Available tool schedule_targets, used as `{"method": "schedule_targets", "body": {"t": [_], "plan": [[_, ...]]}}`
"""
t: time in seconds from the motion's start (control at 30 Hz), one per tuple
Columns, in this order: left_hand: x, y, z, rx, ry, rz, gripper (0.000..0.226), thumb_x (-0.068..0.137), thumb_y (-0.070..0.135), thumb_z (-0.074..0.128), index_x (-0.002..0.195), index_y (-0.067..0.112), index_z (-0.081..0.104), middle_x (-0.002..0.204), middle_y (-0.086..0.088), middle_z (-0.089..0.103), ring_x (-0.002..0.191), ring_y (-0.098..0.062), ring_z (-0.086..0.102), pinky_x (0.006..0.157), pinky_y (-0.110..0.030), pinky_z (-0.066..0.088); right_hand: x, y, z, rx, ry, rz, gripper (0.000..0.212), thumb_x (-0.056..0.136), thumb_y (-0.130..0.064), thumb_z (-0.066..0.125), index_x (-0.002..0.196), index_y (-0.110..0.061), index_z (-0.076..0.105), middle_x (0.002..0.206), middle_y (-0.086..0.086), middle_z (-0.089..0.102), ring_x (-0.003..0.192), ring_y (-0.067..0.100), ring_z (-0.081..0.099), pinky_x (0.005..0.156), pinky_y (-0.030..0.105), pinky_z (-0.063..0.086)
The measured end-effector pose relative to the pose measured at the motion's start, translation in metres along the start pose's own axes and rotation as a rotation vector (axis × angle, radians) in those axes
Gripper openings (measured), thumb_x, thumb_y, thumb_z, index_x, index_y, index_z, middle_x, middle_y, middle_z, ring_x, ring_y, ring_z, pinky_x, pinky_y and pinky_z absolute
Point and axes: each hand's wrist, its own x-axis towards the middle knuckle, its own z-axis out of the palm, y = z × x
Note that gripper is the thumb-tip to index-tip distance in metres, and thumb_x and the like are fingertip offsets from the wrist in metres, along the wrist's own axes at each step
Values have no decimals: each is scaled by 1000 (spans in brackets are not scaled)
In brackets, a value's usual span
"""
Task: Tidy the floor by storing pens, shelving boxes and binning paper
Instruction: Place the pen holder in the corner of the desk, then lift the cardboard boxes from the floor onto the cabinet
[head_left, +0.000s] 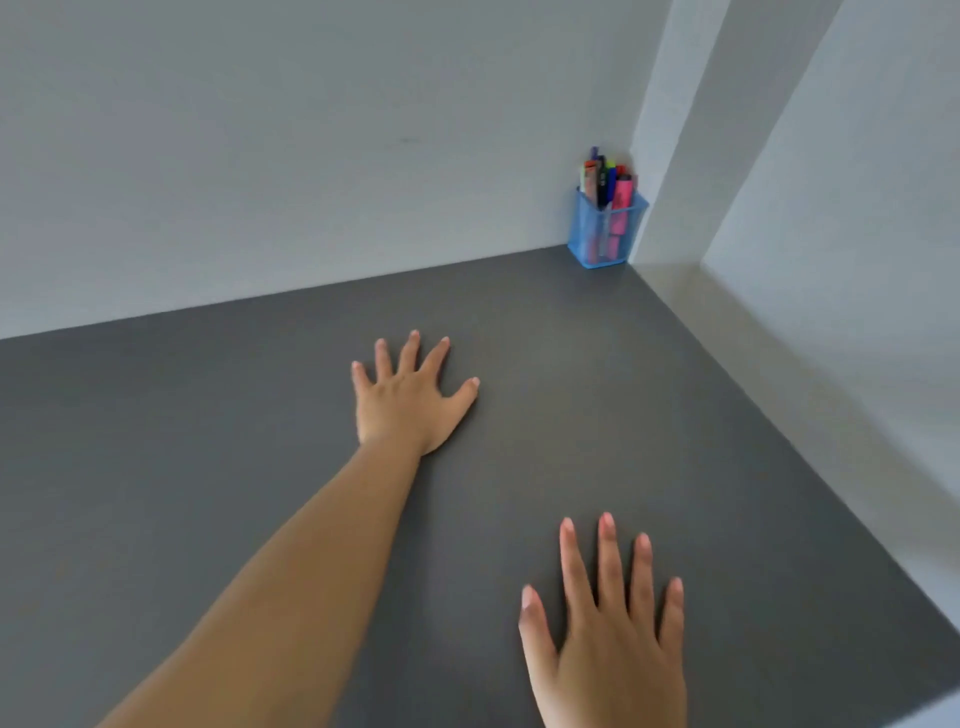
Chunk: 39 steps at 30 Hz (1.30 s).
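Note:
A blue mesh pen holder (605, 234) stands in the far right corner of a dark grey surface (208, 415), filled with several pens and markers (608, 179). My left hand (410, 397) lies flat on the surface at the middle, fingers spread, holding nothing. My right hand (613, 623) lies flat nearer to me at the lower right, fingers apart and empty. Both hands are well short of the pen holder. No boxes or paper show in this view.
A pale wall (311, 156) runs along the back of the surface. A white upright panel (675, 156) and a second wall (857, 260) close off the right side. The surface's edge shows at the lower right corner.

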Motion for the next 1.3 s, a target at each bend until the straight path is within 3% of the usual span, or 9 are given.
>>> {"method": "schedule_targets", "body": {"t": [0.13, 0.27, 0.33, 0.73, 1.1, 1.2, 1.3], "plan": [[-3, -3, -2, -39, -3, 31, 79, 83, 78, 14, 153, 41, 14, 165, 4, 9, 151, -34, 2, 118, -58, 4, -20, -7, -1, -23, -17, 12, 68, 85, -61, 30, 142, -29, 48, 152, 6, 42, 139, 37, 38, 110, 61, 24], [-37, -11, 2, -60, -9, 110, 72, 91, 69, 17, 155, 36, 13, 165, 3, 8, 152, -29, 1, 121, -52, 2, -22, -6, -11, -76, -111, -14, 71, 89, -67, 12, 154, -38, 6, 164, 0, 4, 151, 29, -1, 119, 55, 3], [-77, -21, 5, -61, -25, 157, 69, 93, 66, 14, 155, 36, 10, 165, 3, 5, 152, -28, 0, 121, -51, 2, -23, -6, -12, -67, -89, -9, 70, 90, -67, 10, 154, -38, 2, 164, -1, 0, 150, 28, -5, 119, 55, 0], [-343, -127, 15, 65, -25, 135, 71, 87, 73, -3, 152, 45, -9, 165, 9, -3, 152, -24, -5, 122, -50, 1, -30, -5, -8, -2, -37, 8, 63, 92, -58, 22, 152, -37, 22, 163, 0, 13, 150, 29, 6, 119, 55, 3], [-342, -133, 25, 28, 77, 108, 68, 89, 74, 15, 151, 47, 14, 164, 9, 11, 151, -24, 10, 120, -52, 7, -57, -1, -2, 25, -7, -60, 64, 91, -56, 21, 150, -32, 29, 161, 6, 19, 149, 32, 13, 119, 53, 6], [-340, -134, 24, 41, 59, 131, 71, 89, 75, 16, 152, 44, 15, 165, 6, 11, 151, -27, 11, 119, -56, 8, -88, -5, 0, 106, 105, -100, 56, 91, -48, 27, 136, -25, 51, 149, 10, 42, 138, 34, 35, 117, 49, 19], [-356, -139, 23, 30, 94, 189, 72, 89, 74, 16, 153, 40, 19, 164, 3, 17, 149, -29, 18, 117, -59, 14, -124, 2, 10, 216, 277, -180, 51, 91, -42, 29, 114, -14, 64, 125, 14, 62, 115, 37, 53, 104, 45, 35]]}}
